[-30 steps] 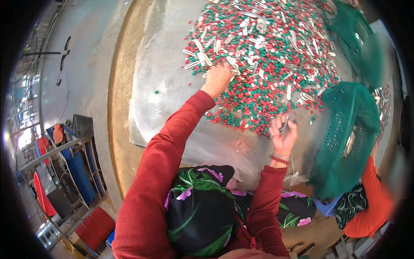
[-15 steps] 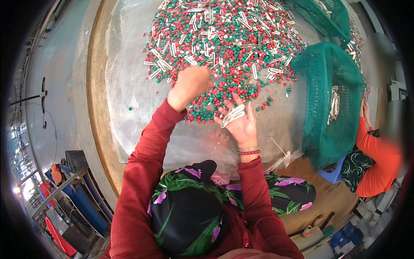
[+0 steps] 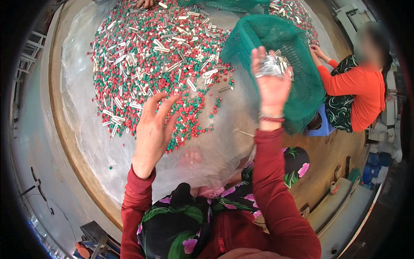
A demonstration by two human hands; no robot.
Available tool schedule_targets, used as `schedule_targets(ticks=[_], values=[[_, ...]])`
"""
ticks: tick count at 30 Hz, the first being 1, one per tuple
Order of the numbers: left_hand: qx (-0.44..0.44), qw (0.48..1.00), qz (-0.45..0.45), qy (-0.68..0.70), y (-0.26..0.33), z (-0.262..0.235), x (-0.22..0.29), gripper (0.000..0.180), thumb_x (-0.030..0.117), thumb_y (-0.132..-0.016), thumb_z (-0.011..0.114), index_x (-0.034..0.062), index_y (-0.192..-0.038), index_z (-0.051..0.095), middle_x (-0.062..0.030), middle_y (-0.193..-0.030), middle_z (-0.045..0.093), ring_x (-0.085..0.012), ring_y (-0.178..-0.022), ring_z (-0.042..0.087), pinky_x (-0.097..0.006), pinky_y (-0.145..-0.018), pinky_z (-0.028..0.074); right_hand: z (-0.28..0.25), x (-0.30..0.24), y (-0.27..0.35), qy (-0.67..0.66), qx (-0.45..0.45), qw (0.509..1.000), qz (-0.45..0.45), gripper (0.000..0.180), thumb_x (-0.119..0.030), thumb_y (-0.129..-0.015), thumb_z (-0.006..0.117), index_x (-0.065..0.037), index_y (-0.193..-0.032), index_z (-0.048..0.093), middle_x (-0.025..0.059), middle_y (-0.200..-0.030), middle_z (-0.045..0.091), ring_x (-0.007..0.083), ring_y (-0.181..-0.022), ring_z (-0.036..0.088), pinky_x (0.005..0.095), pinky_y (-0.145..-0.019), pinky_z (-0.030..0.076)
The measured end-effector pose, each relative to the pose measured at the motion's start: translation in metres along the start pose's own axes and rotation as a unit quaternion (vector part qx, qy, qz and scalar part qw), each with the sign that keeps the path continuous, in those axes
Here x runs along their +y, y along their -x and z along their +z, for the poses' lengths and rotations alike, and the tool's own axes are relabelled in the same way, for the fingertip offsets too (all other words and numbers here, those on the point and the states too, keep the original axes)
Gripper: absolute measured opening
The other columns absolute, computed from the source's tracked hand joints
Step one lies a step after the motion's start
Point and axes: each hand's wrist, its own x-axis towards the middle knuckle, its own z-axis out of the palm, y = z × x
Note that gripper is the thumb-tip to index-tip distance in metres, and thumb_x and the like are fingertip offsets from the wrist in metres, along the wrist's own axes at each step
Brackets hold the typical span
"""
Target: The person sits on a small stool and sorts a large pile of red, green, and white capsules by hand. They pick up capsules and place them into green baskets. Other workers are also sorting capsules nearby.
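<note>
My left hand (image 3: 151, 134) is open, fingers spread and slightly bent, over the near left edge of a wide pile of small red and green cone-like pieces (image 3: 172, 116). Nothing shows in its fingers. My right hand (image 3: 274, 93) reaches palm up over a basket (image 3: 302, 47) lined with green netting, its fingers stretched out. Blurred pale, clear elongated loops (image 3: 269, 67) lie over or just off its fingers; whether they still touch is hard to tell. More such loops (image 3: 281, 60) show beside the fingertips, against the basket. Similar loops (image 3: 161, 46) are scattered through the pile.
A clear plastic sheet (image 3: 82, 86) lies under the pile. A co-worker in an orange top (image 3: 360, 82) sits at the right, hands at another part of the pile. Another person's hand (image 3: 145, 3) shows at the far edge. A blue stool (image 3: 323, 123) stands behind the basket.
My right hand has moved right and away from me, from the pile to the netted basket, carrying the loops from its palm. My left hand has gone from closed to open. The view has swung right.
</note>
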Motion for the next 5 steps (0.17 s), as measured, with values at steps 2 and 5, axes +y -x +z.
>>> schedule_targets(ticks=[2, 5], values=[[-0.018, 0.999, -0.015, -0.046, 0.009, -0.005, -0.015, 0.037, 0.008, -0.079, 0.063, 0.0098, -0.115, 0.055, -0.0124, -0.113, 0.05, -0.0299, -0.101, 0.053, -0.037, -0.081, 0.047, 0.004, -0.043, -0.008, -0.077, 0.067, 0.994, -0.032, 0.055, -0.039, -0.092, 0.043, -0.009, -0.136, 0.032, 0.0241, -0.139, 0.03, 0.0419, -0.132, 0.022, 0.0548, -0.104, 0.027], [-0.044, 0.998, -0.031, -0.045, 0.014, 0.003, -0.022, 0.04, 0.008, -0.078, 0.065, 0.0108, -0.117, 0.056, -0.0131, -0.115, 0.051, -0.0296, -0.103, 0.054, -0.037, -0.084, 0.045, -0.087, -0.106, 0.004, -0.041, 0.018, 0.995, -0.084, 0.075, -0.045, -0.09, 0.044, -0.008, -0.144, 0.007, 0.0222, -0.148, 0.003, 0.044, -0.135, 0.001, 0.058, -0.107, 0.018]])
